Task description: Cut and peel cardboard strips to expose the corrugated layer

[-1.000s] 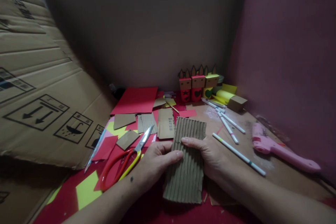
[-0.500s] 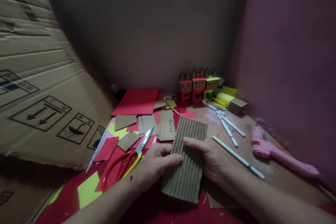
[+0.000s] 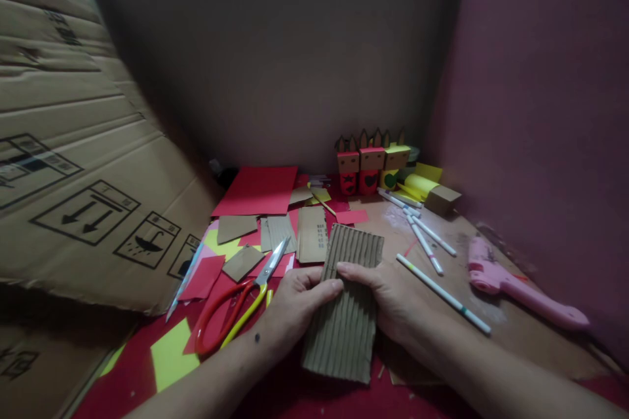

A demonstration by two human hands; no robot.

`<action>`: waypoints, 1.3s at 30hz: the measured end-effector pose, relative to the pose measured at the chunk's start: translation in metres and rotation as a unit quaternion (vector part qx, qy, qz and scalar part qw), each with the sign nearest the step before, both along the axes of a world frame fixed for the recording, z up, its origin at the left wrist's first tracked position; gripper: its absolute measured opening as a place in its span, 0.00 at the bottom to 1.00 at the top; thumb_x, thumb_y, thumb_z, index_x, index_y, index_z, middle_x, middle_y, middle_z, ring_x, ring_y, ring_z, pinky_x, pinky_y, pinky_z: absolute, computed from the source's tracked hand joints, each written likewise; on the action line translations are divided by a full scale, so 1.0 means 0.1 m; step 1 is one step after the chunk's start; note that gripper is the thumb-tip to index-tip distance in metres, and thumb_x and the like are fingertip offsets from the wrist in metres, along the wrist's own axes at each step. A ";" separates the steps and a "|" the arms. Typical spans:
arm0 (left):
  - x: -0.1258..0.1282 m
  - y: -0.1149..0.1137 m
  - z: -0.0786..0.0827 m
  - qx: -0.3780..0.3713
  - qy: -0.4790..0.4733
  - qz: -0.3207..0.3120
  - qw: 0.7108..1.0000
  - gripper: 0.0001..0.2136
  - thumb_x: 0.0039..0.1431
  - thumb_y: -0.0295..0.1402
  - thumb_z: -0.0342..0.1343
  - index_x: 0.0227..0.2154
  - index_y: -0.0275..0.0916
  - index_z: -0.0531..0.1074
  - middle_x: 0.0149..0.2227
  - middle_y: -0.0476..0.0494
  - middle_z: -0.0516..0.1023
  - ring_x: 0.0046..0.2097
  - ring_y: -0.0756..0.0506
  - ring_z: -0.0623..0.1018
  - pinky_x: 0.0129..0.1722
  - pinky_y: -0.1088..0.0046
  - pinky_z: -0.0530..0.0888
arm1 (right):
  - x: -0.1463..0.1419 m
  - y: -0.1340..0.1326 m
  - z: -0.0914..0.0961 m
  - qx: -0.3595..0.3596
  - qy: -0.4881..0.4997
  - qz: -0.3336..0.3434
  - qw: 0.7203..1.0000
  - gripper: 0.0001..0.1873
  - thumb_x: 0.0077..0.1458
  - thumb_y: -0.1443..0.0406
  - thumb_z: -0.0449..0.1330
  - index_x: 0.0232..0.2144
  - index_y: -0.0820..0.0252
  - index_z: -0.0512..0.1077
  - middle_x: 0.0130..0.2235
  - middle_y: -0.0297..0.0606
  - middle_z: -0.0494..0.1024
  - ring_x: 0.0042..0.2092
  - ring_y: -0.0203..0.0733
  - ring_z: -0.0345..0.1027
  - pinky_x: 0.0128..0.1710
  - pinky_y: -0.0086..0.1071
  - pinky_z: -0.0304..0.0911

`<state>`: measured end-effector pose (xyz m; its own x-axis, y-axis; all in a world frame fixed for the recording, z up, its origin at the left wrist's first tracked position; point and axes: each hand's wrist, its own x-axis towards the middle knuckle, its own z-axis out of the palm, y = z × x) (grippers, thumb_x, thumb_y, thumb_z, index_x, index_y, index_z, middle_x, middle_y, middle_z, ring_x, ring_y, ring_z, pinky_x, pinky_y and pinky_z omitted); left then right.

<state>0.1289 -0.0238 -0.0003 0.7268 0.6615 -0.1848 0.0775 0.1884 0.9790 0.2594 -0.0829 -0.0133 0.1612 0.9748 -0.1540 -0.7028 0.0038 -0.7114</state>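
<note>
A rectangular piece of corrugated cardboard [image 3: 344,327], ribbed side up, is held above the red work surface. My left hand [image 3: 302,304] grips its left edge, thumb lying across the ribs and fingers curled behind. On the opposite edge my right hand [image 3: 393,301] is closed, its thumb pressed on the upper part and the other fingers hidden underneath. Red-and-yellow-handled scissors [image 3: 246,304] lie partly spread beside my left forearm. Behind the held piece is a flat cardboard rectangle [image 3: 311,236] with small print.
Several white markers [image 3: 442,291] and a pink glue gun [image 3: 521,285] lie to the right. Decorated paper figures [image 3: 372,167] stand at the back. Red paper [image 3: 258,190] and cardboard scraps [image 3: 237,229] spread leftwards. A large printed cardboard box [image 3: 83,144] looms at the left.
Both hands still hold the corrugated cardboard. Its upper end sits slightly lower and further left, and my right hand has shifted a little left with it. The view has turned slightly.
</note>
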 end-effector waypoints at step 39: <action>-0.10 0.13 0.08 -0.082 -0.043 0.011 0.996 0.13 0.49 0.34 0.60 0.36 0.31 0.75 0.28 0.40 0.79 0.27 0.46 0.77 0.31 0.69 0.72 | 0.01 -0.04 -0.09 0.027 -0.051 0.197 0.979 0.17 0.48 0.61 0.60 0.38 0.69 0.71 0.26 0.42 0.77 0.24 0.39 0.71 0.21 0.30 0.65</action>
